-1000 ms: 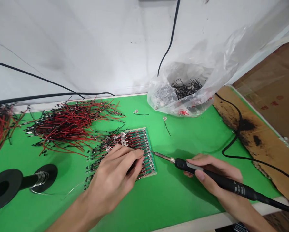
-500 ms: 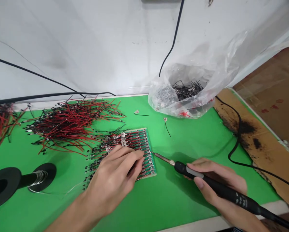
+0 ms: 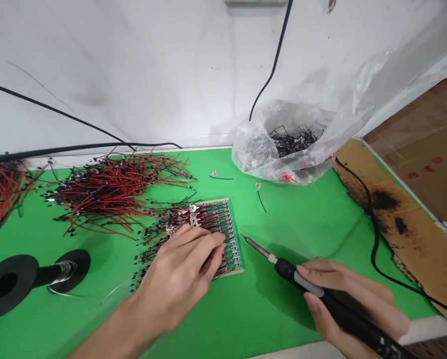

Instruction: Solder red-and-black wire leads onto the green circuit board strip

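Observation:
My left hand (image 3: 182, 274) rests over a green circuit board (image 3: 237, 259), its fingertips on the rows of red and black wires soldered along the board. Whether those fingers pinch a wire is hidden. My right hand (image 3: 346, 294) grips a black soldering iron (image 3: 302, 281) like a pen. The iron's bare metal tip (image 3: 251, 243) points left and stands just off the board's right edge, not touching it.
A large heap of red and black wires (image 3: 114, 189) lies left of the board on a green mat (image 3: 268, 309). A solder spool on a black stand (image 3: 32, 278) sits front left. A plastic bag (image 3: 283, 167) holds dark components at the back, beside scorched cardboard (image 3: 399, 234).
My right hand and the soldering iron have shifted down and to the right, with the tip slightly further from the board. My left hand stays on the board.

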A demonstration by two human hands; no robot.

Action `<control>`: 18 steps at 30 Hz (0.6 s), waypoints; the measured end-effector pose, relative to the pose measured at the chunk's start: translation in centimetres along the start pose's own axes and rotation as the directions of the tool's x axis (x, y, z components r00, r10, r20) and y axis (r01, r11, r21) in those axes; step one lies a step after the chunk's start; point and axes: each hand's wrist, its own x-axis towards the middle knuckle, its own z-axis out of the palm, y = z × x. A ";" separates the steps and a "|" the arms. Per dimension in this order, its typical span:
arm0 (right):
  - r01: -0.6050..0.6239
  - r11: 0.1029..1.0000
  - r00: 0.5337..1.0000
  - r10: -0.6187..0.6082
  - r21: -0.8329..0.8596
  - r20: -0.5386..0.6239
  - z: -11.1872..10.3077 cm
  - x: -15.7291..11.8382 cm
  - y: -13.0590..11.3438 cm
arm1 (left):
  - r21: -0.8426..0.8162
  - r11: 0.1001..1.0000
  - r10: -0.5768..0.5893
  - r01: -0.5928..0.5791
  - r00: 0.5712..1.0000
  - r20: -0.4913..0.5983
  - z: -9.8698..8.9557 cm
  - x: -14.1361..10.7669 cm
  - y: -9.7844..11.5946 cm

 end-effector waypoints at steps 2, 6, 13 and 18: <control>-0.066 0.998 0.996 0.066 0.013 -0.054 -0.2 0.0 0.1 | -0.005 1.000 -0.003 0.003 1.000 0.003 0.0 0.0 0.0; -0.214 0.969 0.974 0.222 0.124 -0.051 -0.7 -0.1 0.8 | -0.005 1.000 -0.015 0.015 1.000 0.009 0.1 0.0 0.0; -0.401 0.830 0.899 0.439 0.387 -0.010 -0.4 0.3 1.0 | 0.005 0.999 -0.035 0.035 0.999 0.026 0.0 -0.2 -0.1; -0.370 0.780 0.903 0.431 0.505 -0.004 -0.1 0.7 1.2 | 0.034 0.998 -0.046 0.045 0.999 0.013 0.2 -0.1 0.1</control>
